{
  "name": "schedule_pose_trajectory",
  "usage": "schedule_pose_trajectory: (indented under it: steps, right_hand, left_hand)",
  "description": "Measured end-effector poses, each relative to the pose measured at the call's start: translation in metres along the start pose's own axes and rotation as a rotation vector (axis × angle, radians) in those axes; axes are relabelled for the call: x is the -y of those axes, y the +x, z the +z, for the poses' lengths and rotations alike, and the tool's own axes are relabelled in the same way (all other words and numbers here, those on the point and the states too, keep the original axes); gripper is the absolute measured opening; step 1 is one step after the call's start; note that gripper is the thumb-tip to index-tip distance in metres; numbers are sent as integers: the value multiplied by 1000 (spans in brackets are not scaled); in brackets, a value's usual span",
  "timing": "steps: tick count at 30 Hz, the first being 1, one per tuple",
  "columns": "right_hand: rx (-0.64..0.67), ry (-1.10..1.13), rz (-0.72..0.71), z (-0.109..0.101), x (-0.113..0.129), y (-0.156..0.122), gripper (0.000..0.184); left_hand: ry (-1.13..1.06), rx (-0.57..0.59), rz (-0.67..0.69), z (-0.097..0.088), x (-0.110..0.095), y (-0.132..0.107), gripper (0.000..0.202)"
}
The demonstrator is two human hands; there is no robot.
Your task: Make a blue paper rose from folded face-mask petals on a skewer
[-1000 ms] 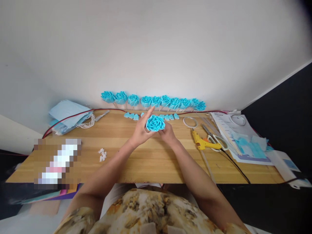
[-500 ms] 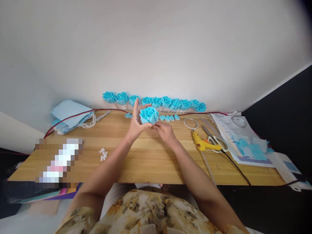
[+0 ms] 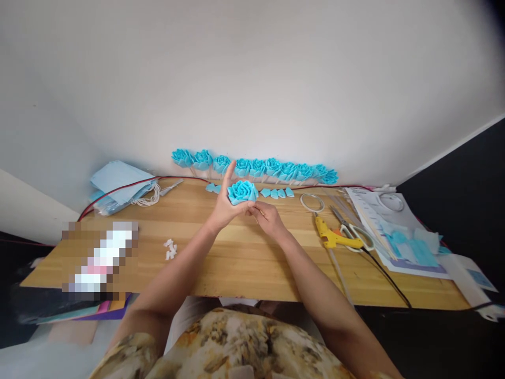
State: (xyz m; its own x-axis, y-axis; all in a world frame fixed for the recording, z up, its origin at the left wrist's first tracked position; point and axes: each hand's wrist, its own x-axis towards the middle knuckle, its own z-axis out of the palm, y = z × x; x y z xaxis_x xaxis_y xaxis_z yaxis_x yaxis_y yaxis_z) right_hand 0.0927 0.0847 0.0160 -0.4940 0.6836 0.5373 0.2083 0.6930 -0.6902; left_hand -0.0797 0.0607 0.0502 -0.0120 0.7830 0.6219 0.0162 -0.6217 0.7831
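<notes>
A blue artificial flower with layered petals is held up over the middle of the table, its face turned toward me. My left hand cups it from the left and below, the thumb along its lower edge and one finger pointing up beside it. The other left fingers are hidden behind the bloom. Just under the flower, my right hand is closed in a pinch at its stem, which is mostly covered by the fingers. Loose blue petals lie in a row behind my hands.
Several finished blue flowers lean along the wall. On the right are a yellow glue gun, scissors, a wire coil and papers. Blue sheets and white scraps lie left. A red-black cable crosses behind.
The flower has tipped a little and sits slightly lower against my left hand. My left fingers have moved behind the bloom, leaving one raised. The whole view has shifted slightly.
</notes>
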Motion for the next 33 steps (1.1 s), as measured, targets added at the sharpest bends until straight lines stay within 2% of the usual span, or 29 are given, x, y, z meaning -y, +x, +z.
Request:
schedule_pose_trajectory:
  steps: [2,17,25,33]
  right_hand:
    - [-6,-2,1,0,-1,0,41]
    - [-8,11,-17,1,-1,0,45]
    - [-14,38,-27,1,1,-1,44]
    - [-7,53,4,2,0,0,46]
  left_hand:
    - [-44,30,-37,0,-1,-1,117]
    - [-62,9,-77,5,1,-1,103]
    - [-58,2,-99,6,2,-1,105]
    - [-78,12,-136,7,-4,-2,102]
